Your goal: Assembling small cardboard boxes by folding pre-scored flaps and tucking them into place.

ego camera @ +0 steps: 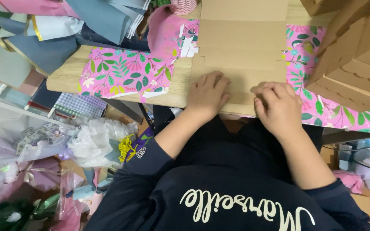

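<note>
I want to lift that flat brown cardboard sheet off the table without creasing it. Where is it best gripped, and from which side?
Probably the near edge of the cardboard sheet, from the person's side. It lies flat, its near edge at the table edge, where the left hand and right hand press. Stacked boxes crowd its right.

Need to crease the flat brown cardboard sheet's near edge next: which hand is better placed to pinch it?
Probably the right hand: its fingers are curled at the flat brown cardboard sheet near edge, while the left hand lies flat, pressing it down.
</note>
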